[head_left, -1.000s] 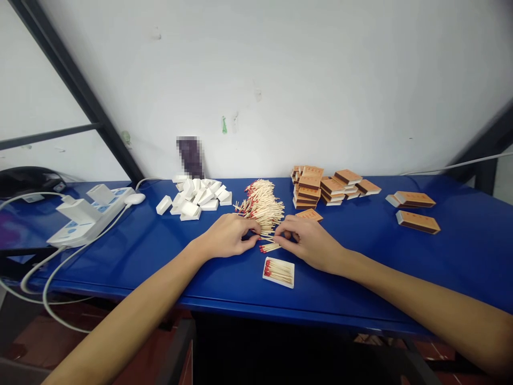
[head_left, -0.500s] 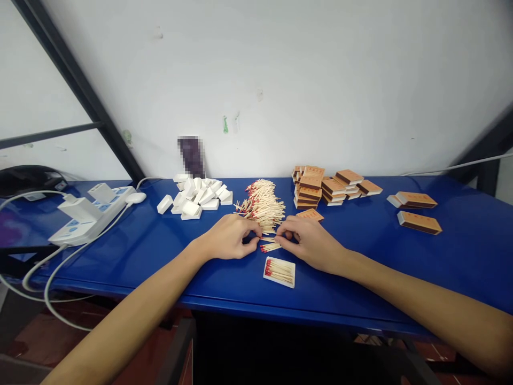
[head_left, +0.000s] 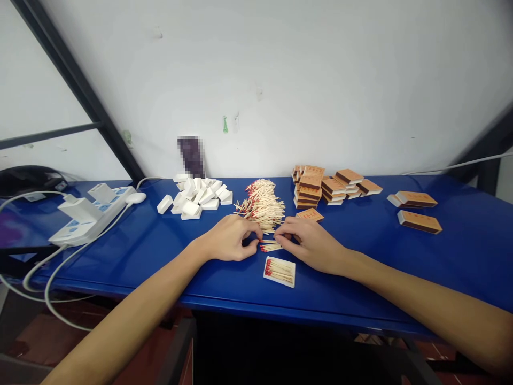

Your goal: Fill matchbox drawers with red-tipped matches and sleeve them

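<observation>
My left hand (head_left: pixel 232 238) is curled, with thumb and forefinger pinched at the red-headed end of a few matches (head_left: pixel 270 246) lying side by side. Across from it, my right hand (head_left: pixel 306 243) closes its thumb and fingers on their plain ends, partly hiding them. Just behind both hands is a large heap of loose matches (head_left: pixel 264 208), most heads pointing left. Nearer the table's front edge sits a white matchbox tray (head_left: pixel 294 280) partly filled with matches, heads to the left; neither hand touches it.
White empty trays (head_left: pixel 200 198) are heaped at the back left. Orange matchbox sleeves (head_left: pixel 310 184) stand stacked at the back right, one sleeve (head_left: pixel 310 215) lying nearer. Two matchboxes (head_left: pixel 419 222) lie far right. A power strip (head_left: pixel 90 216) with cables occupies the blue table's (head_left: pixel 352 299) left end.
Both hands have shifted only slightly around the small row of matches. The heap, the tray and the boxes stay where they were.
</observation>
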A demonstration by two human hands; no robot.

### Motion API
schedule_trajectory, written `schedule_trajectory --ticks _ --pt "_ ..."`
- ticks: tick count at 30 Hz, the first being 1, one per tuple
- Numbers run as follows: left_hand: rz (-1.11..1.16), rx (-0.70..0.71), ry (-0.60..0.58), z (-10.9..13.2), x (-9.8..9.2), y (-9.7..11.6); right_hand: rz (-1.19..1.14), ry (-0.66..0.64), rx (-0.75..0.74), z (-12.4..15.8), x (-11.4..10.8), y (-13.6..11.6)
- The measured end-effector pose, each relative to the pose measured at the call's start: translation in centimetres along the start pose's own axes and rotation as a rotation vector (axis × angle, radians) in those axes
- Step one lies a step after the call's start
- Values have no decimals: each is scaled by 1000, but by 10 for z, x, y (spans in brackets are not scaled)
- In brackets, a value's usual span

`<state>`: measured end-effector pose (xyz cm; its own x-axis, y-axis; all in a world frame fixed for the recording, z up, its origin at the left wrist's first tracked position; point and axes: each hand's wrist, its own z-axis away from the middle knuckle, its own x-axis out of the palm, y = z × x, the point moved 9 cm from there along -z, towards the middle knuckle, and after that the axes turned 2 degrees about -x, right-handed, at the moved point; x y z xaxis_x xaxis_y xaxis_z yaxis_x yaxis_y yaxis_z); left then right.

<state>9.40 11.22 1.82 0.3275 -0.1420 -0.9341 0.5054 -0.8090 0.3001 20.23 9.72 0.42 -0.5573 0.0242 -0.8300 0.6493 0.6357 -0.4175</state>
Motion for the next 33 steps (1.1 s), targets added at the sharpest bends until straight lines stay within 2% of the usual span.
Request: schedule_trajectory --ticks 4,10,16,33 --pt "22 -2 12 0 0 -2 1 -2 -7 1 0 -1" --pt "-119 -38 129 0 -9 -13 -2 0 -9 3 0 2" --pt "-153 -11 104 0 -8 -11 60 -24 -2 4 2 2" --pt "-70 48 24 0 1 -4 24 -35 -19 3 1 -1"
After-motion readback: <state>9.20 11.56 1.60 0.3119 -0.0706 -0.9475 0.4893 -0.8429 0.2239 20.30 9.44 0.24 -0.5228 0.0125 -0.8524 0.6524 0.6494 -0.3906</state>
